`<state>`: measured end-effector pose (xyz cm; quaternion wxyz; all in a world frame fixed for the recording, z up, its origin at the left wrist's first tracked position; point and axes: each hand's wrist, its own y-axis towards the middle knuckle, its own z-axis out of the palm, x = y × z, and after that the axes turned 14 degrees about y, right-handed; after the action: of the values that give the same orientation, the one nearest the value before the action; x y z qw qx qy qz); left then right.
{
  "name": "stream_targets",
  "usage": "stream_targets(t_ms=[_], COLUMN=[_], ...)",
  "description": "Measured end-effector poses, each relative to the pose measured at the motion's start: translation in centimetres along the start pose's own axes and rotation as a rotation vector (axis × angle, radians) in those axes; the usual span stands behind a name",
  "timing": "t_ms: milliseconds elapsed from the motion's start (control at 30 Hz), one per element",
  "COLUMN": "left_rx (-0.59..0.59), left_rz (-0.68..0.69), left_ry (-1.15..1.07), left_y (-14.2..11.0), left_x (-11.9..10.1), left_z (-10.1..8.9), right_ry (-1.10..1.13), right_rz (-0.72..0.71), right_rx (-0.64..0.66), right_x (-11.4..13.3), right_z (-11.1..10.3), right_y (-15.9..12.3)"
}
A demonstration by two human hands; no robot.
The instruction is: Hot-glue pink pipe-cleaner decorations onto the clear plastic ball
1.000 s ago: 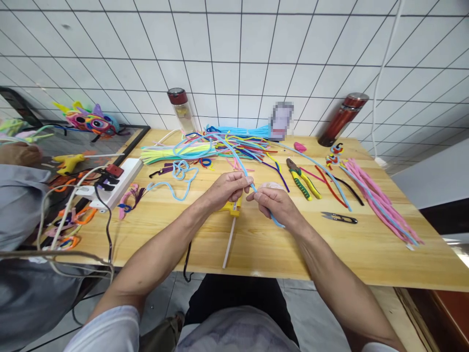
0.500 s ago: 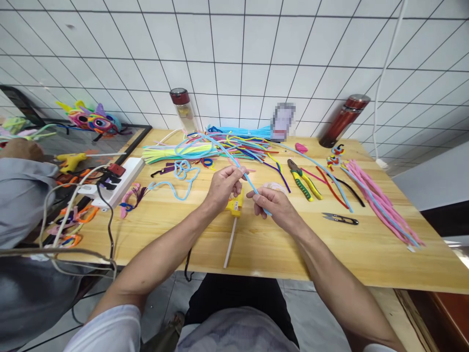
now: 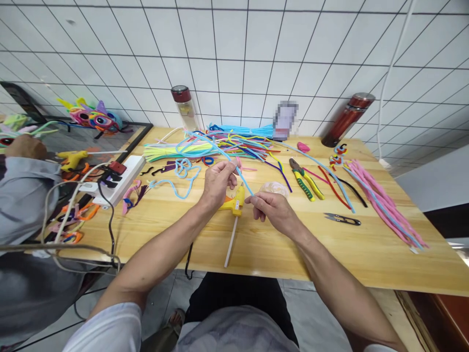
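A light blue pipe cleaner [image 3: 245, 181] runs slantwise between my two hands. My left hand [image 3: 219, 182] pinches it higher up, and its far part stretches over the heap of pipe cleaners behind. My right hand [image 3: 269, 205] is closed on the near end, thumb against fingers. Just below and between the hands lies a yellow glue gun [image 3: 237, 201] with a white glue stick [image 3: 230, 242] poking out toward me. Partly behind my right hand is a pale round coil [image 3: 275, 188] that I cannot make out well.
Green-yellow pliers [image 3: 306, 181], thread snips [image 3: 342, 219] and pink pipe cleaners [image 3: 383, 205] lie on the right. Multicoloured pipe cleaners [image 3: 176, 151], a bottle [image 3: 185, 110] and a red flask [image 3: 348, 120] are behind. At left are a power strip [image 3: 122, 178] and a co-worker's arm [image 3: 27, 181].
My left hand has shifted slightly left and up along with the pipe cleaner. Less of the near end now shows past my right hand's fingers. The view has moved slightly.
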<state>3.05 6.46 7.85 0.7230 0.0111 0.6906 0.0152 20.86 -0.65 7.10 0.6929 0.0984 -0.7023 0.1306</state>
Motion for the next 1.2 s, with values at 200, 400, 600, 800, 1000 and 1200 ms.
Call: stream_targets(t_ms=[200,400,600,800,1000,1200], left_rx=[-0.004,-0.044,-0.083,-0.070,-0.080,-0.096], left_rz=[-0.036,-0.021,0.017,-0.025,0.030,0.046], left_ry=[-0.032,-0.122,-0.140,-0.139,-0.127,-0.056], left_y=[0.1,0.8,1.4,1.6,1.8,1.8], left_x=[0.3,0.1,0.0,0.5,0.4,0.2], left_z=[0.1,-0.5,-1.0,-1.0,-1.0,-1.1], right_ry=[-0.036,0.213,0.356,0.371,0.402,0.417], right_rz=[-0.095,0.039,0.054,0.008,0.081,0.147], right_rx=[0.022,0.103,0.096,0.075,0.055,0.030], right_x=[0.2,-0.4,-0.4,-1.2,-0.2,0.2], right_z=[0.0,-0.5,-0.3,0.9,-0.6,-1.4], right_y=[-0.2,0.1,0.1,0.0,0.0,0.2])
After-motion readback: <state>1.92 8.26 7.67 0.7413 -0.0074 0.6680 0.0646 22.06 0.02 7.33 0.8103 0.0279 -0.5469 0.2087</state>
